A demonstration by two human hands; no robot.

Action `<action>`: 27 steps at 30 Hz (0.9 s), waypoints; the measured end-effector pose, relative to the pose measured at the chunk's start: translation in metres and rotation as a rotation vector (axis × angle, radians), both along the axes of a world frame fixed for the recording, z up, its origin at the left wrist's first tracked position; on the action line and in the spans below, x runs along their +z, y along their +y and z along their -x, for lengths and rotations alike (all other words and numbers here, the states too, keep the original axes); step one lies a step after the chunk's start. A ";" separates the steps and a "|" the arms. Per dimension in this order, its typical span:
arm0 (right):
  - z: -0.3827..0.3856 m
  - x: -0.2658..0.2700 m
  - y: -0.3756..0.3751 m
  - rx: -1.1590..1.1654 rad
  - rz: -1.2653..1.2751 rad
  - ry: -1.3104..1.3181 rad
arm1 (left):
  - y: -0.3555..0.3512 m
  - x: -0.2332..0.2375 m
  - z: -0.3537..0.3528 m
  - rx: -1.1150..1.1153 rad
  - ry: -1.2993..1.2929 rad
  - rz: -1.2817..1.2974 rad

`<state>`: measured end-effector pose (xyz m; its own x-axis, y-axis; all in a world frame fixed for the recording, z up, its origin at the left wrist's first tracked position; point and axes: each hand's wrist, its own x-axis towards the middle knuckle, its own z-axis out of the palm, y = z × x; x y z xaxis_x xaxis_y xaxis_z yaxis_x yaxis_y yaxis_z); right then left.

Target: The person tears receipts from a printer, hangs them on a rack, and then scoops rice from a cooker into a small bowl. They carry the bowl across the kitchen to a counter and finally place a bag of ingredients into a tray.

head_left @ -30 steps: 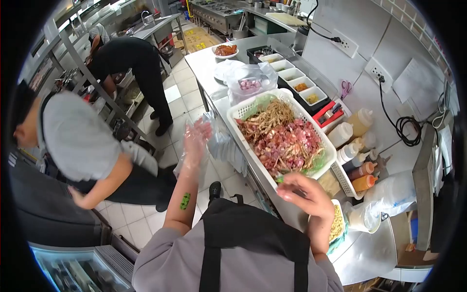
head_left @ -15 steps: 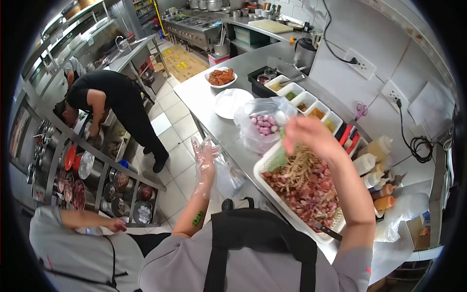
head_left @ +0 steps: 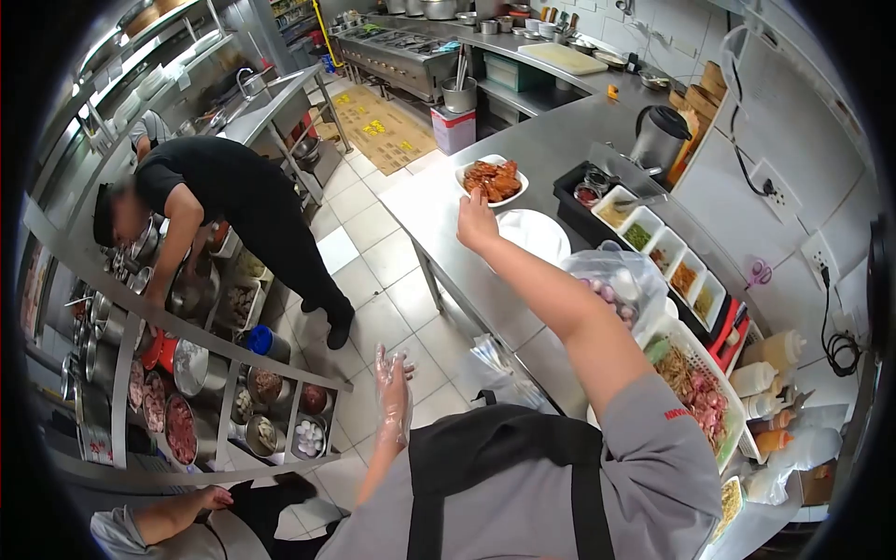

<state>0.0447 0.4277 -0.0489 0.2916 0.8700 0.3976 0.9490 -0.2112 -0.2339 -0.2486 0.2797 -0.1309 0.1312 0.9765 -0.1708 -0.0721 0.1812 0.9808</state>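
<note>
My right hand (head_left: 477, 222) is bare and stretched out over the steel counter. Its fingers are drawn together at the near rim of a white bowl (head_left: 512, 198) of glazed reddish-brown meat pieces (head_left: 492, 178). Whether they grip the rim or a piece is hidden. Just below the bowl lies a white plate (head_left: 541, 235), partly covered by my forearm. My left hand (head_left: 393, 387), in a clear plastic glove, is raised over the floor with fingers apart, holding nothing.
A bag of shallots (head_left: 611, 291) and a white basket of raw meat and shredded stuff (head_left: 700, 387) lie right of my arm. Condiment tubs (head_left: 661, 250) and squeeze bottles (head_left: 754, 378) line the wall. A co-worker (head_left: 233, 187) bends over pots at left; another person's hand (head_left: 217, 497) shows lower left.
My right hand has moved from above the meat basket, away and left, to the bowl of glazed meat. My view has shifted right. The left hand stays raised and open.
</note>
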 end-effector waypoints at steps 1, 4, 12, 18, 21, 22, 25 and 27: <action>0.000 -0.009 0.009 -0.057 -0.071 -0.088 | 0.004 -0.004 0.004 0.004 -0.004 0.002; -0.014 -0.022 0.030 -0.109 0.005 -0.198 | 0.012 -0.013 0.008 0.080 0.002 0.026; -0.044 -0.025 0.044 0.154 0.078 -0.265 | 0.024 -0.024 0.010 0.130 -0.007 0.032; -0.016 -0.018 0.027 0.303 0.039 -0.235 | 0.035 -0.010 -0.006 0.130 -0.058 0.011; 0.001 -0.027 0.027 0.279 0.029 -0.228 | 0.043 -0.015 -0.016 0.125 -0.047 -0.003; 0.006 -0.025 0.028 0.254 0.034 -0.226 | 0.046 -0.015 -0.019 0.122 -0.043 -0.001; 0.019 -0.024 0.026 0.257 0.019 -0.207 | 0.048 -0.010 -0.028 0.066 -0.042 0.000; 0.027 -0.022 0.023 0.255 0.023 -0.202 | 0.048 -0.005 -0.029 -0.010 -0.009 -0.042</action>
